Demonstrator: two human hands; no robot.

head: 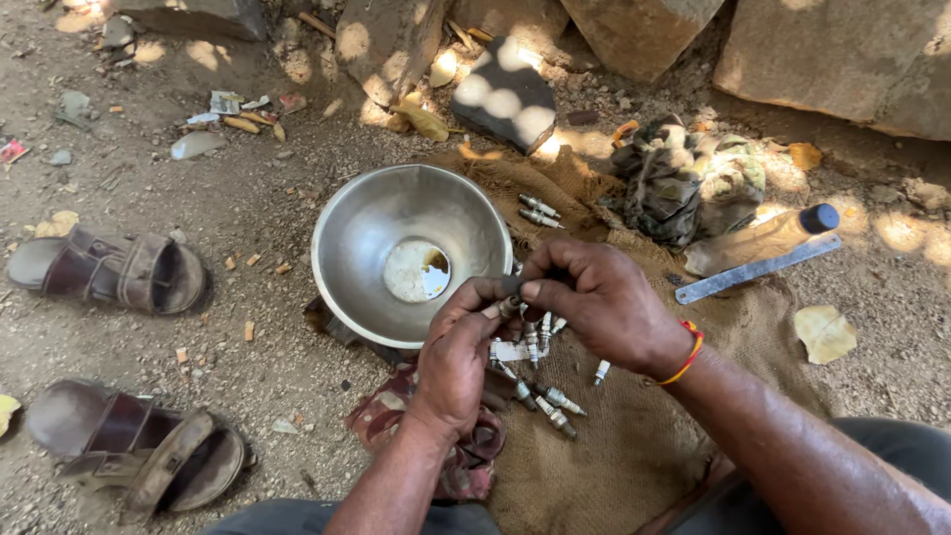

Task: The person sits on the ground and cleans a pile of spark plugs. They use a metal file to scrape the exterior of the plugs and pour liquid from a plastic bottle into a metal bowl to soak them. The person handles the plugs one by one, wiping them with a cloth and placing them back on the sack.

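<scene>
Both hands meeting just over the near rim of a steel bowl [371, 223], above a spread of brown sackcloth [634, 436] on the dirt ground [248, 208]. Left hand [458, 359] closed around a spark plug [509, 307], pinched at its metal end between thumb and fingers. Right hand [594, 302] curled shut too, fingertips pressed onto the same plug from above, a red and yellow thread band [686, 354] around that wrist. Directly beneath the hands, a scatter of more spark plugs [550, 404] lying loose on the sackcloth, some touching, one a little apart to the right. Two further plugs [538, 212] side by side just beyond the bowl's right edge. Inside the bowl, a small pool of pale liquid at the bottom. Under the left forearm, a patterned red-brown rag [458, 458]. To the right, well apart from the hands, a crumpled dirty cloth [684, 178], a plastic bottle with a dark cap [758, 241] lying on its side, and a flat metal blade [758, 268] just beside it. On the left, two worn brown sandals [114, 269] on the dirt.
</scene>
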